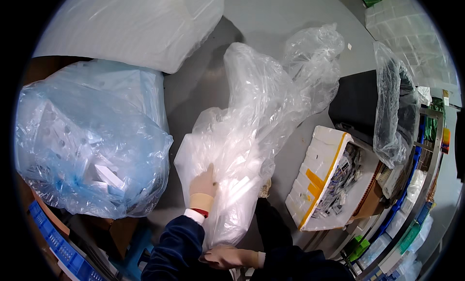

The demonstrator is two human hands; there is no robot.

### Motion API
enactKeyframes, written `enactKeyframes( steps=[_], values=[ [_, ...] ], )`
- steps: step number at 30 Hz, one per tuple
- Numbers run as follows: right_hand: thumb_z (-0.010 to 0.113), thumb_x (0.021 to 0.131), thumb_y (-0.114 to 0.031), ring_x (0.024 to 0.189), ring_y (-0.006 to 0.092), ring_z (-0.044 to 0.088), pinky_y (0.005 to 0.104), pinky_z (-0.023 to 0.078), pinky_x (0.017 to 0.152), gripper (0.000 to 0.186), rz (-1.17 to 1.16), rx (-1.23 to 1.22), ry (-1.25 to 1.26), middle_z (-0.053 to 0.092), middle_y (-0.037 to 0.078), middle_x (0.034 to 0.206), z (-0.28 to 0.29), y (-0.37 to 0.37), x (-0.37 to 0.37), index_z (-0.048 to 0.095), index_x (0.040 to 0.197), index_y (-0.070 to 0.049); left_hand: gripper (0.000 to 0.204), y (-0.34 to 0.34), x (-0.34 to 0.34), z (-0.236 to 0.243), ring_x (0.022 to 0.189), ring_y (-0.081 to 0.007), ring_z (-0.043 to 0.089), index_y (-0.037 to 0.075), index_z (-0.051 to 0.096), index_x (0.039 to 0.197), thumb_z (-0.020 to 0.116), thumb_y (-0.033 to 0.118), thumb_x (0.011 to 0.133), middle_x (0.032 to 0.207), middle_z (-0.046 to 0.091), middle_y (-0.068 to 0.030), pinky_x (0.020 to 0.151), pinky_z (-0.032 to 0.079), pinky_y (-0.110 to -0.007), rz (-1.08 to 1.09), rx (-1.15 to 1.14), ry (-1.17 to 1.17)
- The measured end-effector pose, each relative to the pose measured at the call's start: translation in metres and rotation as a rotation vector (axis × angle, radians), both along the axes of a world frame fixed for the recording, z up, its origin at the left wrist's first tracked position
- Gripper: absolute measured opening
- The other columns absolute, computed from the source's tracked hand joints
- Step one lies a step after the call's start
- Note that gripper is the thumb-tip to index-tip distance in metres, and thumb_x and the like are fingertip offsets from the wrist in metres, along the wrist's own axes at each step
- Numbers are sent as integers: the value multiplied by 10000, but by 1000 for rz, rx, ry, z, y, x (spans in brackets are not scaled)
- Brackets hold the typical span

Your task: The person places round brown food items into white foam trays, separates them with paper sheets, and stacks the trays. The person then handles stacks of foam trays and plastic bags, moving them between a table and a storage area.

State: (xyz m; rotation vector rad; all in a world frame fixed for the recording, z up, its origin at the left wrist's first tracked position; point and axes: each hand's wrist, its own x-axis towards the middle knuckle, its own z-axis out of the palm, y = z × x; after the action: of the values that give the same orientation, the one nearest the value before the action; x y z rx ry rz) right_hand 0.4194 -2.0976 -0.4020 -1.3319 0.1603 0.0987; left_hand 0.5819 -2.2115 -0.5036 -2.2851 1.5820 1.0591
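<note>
A long, crumpled see-through plastic bag (261, 97) stretches from my lap across the floor. White strip-like pieces (237, 189) show through its near part. My left hand (203, 184) lies against the near left side of the bag, one finger stretched out and the others partly lost in the folds. It wears a pale glove or covering with a tan band at the wrist. At the bag's near end, my right hand (227, 257) is closed on the gathered plastic.
On the left stands a big blue-tinted bag (92, 145) of white pieces, with a large white wrapped bundle (140, 24) behind. To the right are a white foam box (315, 179) of small packets, a dark bin (356, 99) with a plastic liner, and a loaded rack (411, 203).
</note>
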Motion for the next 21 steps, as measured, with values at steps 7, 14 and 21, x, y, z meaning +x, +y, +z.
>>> enactKeyframes(
  steps=[7, 14, 21],
  values=[
    [872, 811, -290, 1250, 406, 585, 423, 547, 981, 874, -1059, -755, 354, 546, 263, 1405, -87, -177, -52, 440, 1516, -7, 171, 83, 62, 120, 975, -393, 688, 18, 739, 992, 726, 127, 861, 1029, 726, -200, 856, 540, -435, 364, -450, 213],
    [755, 795, -186, 1246, 396, 583, 498, 476, 1030, 776, -614, -1282, 865, 610, 207, 1368, -140, -357, -30, 476, 1517, -134, 196, 230, 102, 199, 1151, -385, 650, 0, 728, 1095, 674, 58, 915, 1222, 708, -208, 1017, 492, -451, 394, -416, 174],
    [626, 963, -238, 839, 306, 713, 398, 553, 787, 385, -78, -387, 370, 744, 163, 921, -75, -181, -12, 675, 1312, -83, 444, 168, 95, 200, 1249, -436, 603, -6, 629, 1338, 637, -34, 895, 1353, 638, -244, 1092, 472, -447, 323, -327, -129]
  ],
)
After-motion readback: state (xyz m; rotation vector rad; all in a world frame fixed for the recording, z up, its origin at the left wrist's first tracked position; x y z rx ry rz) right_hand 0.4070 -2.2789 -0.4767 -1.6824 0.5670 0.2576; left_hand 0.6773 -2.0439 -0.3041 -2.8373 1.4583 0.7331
